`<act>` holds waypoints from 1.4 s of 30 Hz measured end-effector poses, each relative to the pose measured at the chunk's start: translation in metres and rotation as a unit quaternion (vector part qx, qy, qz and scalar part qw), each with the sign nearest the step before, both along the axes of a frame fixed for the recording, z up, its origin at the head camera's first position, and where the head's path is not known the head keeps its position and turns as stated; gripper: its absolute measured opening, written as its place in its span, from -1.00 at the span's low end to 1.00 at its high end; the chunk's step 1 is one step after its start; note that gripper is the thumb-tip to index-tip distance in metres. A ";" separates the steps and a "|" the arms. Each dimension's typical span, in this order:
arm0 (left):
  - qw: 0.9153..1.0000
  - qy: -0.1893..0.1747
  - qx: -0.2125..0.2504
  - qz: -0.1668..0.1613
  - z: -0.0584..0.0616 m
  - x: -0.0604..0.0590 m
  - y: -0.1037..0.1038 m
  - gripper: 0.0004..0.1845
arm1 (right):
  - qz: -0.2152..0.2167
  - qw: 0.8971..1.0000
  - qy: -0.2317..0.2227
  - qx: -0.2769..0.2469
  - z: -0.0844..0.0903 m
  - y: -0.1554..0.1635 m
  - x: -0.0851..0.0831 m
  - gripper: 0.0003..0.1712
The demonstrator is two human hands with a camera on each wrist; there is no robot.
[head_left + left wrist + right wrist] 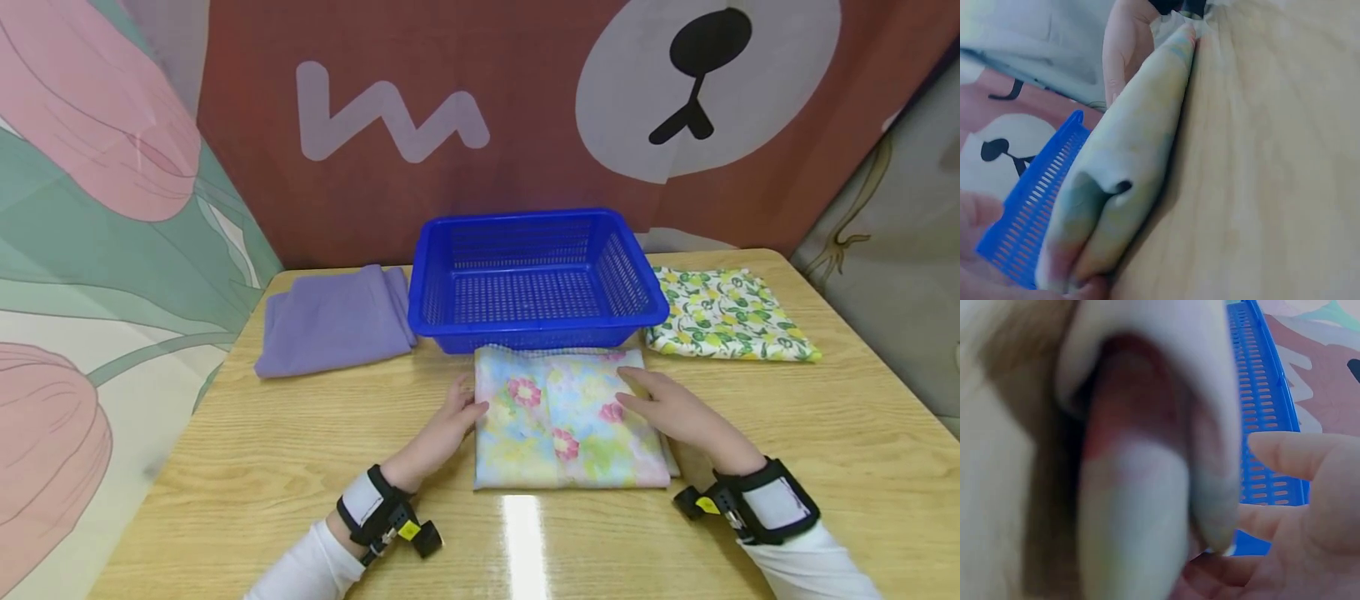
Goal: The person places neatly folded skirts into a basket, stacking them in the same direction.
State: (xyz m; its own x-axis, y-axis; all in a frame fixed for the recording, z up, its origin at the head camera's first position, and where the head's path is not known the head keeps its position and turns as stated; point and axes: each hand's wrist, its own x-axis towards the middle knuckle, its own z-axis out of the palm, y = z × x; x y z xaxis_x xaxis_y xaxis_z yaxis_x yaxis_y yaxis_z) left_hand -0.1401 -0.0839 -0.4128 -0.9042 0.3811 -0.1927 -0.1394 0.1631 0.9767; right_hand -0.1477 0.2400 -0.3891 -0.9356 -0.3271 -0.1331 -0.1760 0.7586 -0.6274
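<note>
A folded cloth (570, 425) with pink flowers on pale blue and yellow lies on the table between my hands. My left hand (442, 429) is at its left edge, fingers extended. In the left wrist view, a fingertip (1094, 289) meets the end of the folds, while the thumb stands apart. Over the upper right side, my right hand (686, 417) reaches with fingers spread. The right wrist view shows the cloth's rolled fold (1135, 512) up close, with some fingers partly hidden behind it.
Just behind the cloth stands a blue perforated plastic basket (540, 337). To its left lies a folded purple cloth (333, 325); to its right, a folded lemon-print cloth (727, 317). All rest on a wooden table (247, 467) against a printed fabric backdrop (525, 183).
</note>
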 end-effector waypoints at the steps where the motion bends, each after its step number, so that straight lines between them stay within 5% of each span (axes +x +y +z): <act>1: 0.999 -0.018 0.028 0.018 -0.001 -0.001 0.001 -0.28 | -0.004 1.000 -0.014 -0.026 0.000 0.000 -0.001 -0.27; 5: 0.984 -0.081 0.148 0.060 -0.006 -0.003 0.002 -0.35 | -0.028 0.991 -0.075 -0.104 -0.002 0.003 -0.004 -0.19; 9: 0.972 -0.109 0.202 0.041 -0.009 -0.004 0.002 -0.46 | -0.063 0.967 -0.136 -0.206 -0.005 0.005 -0.007 -0.06; 14: 0.966 -0.130 0.219 -0.031 -0.013 -0.002 0.003 -0.50 | -0.092 0.909 -0.212 -0.347 -0.014 0.008 -0.012 0.09; 17: 0.964 -0.135 0.223 -0.044 -0.015 -0.001 0.004 -0.50 | -0.092 0.883 -0.243 -0.391 -0.022 0.008 -0.014 0.01; 24: 0.948 -0.174 0.264 -0.041 -0.016 -0.001 0.011 -0.46 | -0.080 0.802 -0.332 -0.490 -0.033 0.006 -0.014 -0.68; 27: 0.943 -0.191 0.268 -0.044 -0.017 0.000 0.017 -0.47 | -0.078 0.779 -0.347 -0.517 -0.034 0.005 -0.014 -0.81; 31: 0.947 -0.197 0.251 -0.027 -0.018 0.001 0.024 -0.49 | -0.091 0.765 -0.361 -0.526 -0.034 0.003 -0.014 -0.76; 38: 0.947 -0.199 0.250 0.007 -0.021 0.000 0.024 -0.47 | -0.162 0.770 -0.324 -0.525 -0.029 -0.005 -0.009 -0.72; 42: 0.945 -0.207 0.252 0.010 -0.021 0.000 0.023 -0.47 | -0.178 0.761 -0.326 -0.533 -0.027 -0.004 -0.007 -0.64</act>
State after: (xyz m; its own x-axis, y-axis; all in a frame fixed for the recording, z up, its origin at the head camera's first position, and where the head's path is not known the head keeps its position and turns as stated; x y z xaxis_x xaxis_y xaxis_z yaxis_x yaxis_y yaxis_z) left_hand -0.1403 -0.0605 -0.4336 -0.7995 0.5021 -0.3296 -0.5241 -0.3150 0.7913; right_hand -0.1544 0.2364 -0.4158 -0.8393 -0.3151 -0.4430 0.5327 -0.3146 -0.7856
